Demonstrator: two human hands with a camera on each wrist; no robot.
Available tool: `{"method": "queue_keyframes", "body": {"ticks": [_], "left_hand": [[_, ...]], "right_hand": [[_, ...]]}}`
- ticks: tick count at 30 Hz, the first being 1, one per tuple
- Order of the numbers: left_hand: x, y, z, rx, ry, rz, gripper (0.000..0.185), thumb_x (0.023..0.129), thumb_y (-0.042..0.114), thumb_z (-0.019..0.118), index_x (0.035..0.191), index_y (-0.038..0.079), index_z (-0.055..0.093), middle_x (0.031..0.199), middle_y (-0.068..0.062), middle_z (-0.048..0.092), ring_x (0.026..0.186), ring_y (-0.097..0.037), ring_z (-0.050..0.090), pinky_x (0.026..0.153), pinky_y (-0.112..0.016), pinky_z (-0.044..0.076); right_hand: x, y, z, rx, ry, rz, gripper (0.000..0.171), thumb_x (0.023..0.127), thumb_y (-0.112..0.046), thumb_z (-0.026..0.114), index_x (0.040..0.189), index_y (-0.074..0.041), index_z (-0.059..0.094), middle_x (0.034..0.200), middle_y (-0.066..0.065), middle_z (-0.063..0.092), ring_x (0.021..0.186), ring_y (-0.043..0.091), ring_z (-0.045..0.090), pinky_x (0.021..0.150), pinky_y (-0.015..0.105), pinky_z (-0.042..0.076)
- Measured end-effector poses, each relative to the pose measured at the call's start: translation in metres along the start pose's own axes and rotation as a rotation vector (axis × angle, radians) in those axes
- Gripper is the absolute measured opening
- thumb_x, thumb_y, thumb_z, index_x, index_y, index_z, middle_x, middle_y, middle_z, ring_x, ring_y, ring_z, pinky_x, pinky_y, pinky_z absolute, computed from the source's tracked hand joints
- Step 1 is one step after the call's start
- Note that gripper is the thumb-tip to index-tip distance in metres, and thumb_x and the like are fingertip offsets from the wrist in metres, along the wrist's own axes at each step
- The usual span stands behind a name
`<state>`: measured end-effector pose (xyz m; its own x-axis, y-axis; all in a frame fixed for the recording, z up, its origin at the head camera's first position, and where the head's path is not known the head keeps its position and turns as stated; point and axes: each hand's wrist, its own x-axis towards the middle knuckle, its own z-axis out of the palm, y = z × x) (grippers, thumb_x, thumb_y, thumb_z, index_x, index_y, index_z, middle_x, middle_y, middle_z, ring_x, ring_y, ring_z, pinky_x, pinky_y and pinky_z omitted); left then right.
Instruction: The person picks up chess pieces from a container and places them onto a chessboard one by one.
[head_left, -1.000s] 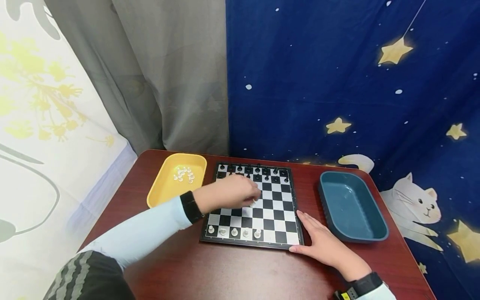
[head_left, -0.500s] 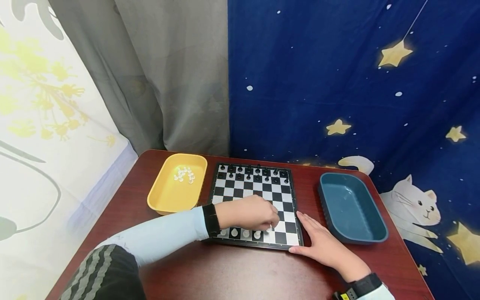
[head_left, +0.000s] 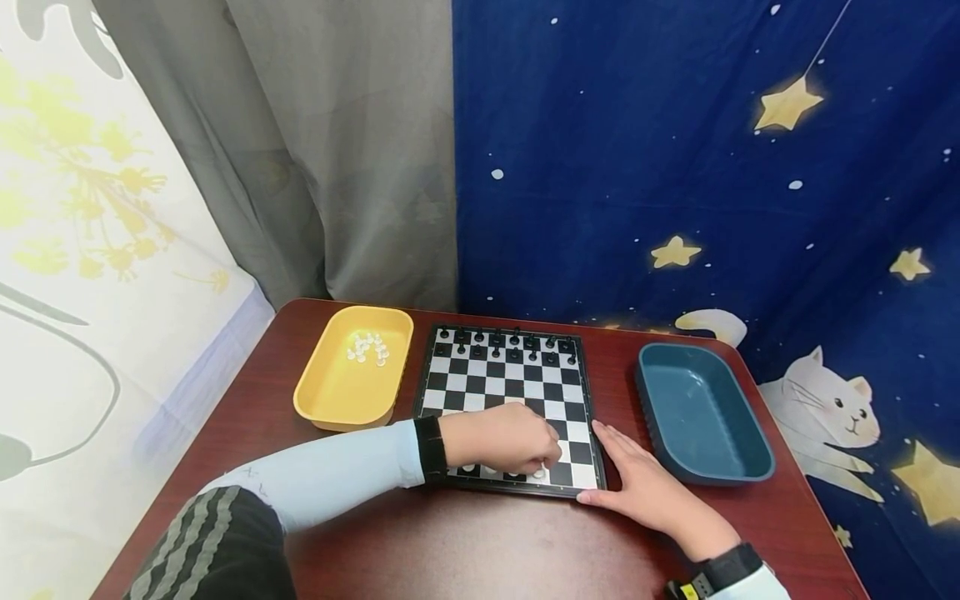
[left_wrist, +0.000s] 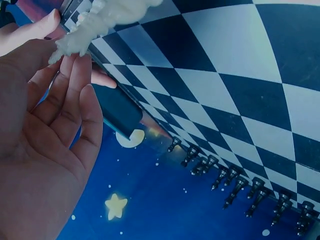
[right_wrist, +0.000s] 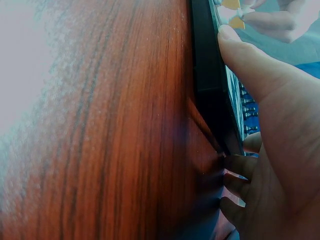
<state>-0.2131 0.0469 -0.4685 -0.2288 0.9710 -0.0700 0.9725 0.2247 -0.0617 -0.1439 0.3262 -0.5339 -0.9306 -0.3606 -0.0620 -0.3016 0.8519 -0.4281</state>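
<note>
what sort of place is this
Probably a small indoor play corner, perhaps at home, though I can't be sure: a chessboard lies on a reddish-brown table, with a starry blue curtain behind.

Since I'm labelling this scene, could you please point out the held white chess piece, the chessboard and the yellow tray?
White chess piece [left_wrist: 96, 24], left wrist view, on its body.
Chessboard [head_left: 506, 379], head view, bare squares.
Yellow tray [head_left: 341, 393], head view, bare floor.

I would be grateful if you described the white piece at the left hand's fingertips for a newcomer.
On the reddish-brown table, find the checkered board between the yellow tray and the teal tray. Along its near edge, under the left hand, is a row of white pieces. The white piece is the rightmost, the only one that hand pinches.
</note>
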Motion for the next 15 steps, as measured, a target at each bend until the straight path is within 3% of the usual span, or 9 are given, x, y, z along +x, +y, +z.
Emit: {"method": "queue_keyframes", "body": {"ticks": [15], "left_hand": [[-0.0002,-0.0004,0.0043,0.007,-0.012,-0.001,0.010,0.105,0.026,0.073,0.112,0.029,0.080,0.105,0.019,0.071,0.090,0.000,0.068,0.080,-0.023,0.057]], "right_hand": [[-0.0014,-0.0039,-0.0023,0.012,-0.001,0.004,0.122,0.085,-0.076,0.081,0.169,0.000,0.037,0.169,0.027,0.043,0.156,0.049,0.040,0.119,0.071,0.038]]}}
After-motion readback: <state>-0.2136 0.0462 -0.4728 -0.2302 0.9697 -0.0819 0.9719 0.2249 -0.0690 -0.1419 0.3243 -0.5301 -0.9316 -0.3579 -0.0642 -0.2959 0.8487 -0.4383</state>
